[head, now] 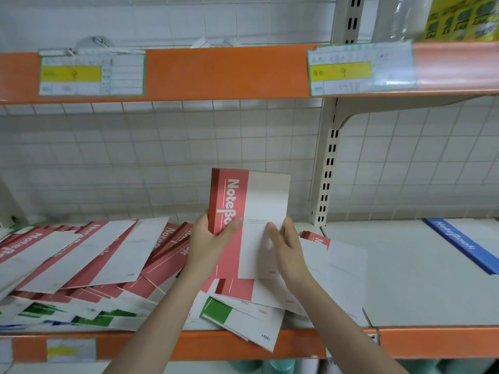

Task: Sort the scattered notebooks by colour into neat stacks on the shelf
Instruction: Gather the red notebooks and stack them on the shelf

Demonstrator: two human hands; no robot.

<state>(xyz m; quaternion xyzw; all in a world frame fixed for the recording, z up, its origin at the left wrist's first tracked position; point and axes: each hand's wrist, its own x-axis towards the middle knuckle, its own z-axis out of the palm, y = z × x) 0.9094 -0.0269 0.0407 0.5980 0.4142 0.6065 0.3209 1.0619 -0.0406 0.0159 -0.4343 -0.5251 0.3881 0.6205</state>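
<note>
Red notebooks (243,225) held upright as a small bundle — left hand (208,238) gripping spine, right hand (286,244) flat against cover, squaring edges above loose pile (108,265).

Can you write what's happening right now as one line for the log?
left hand: grips red notebooks upright | right hand: fingers on cover | red pile: scattered | blue notebook: apart, right bay
</note>
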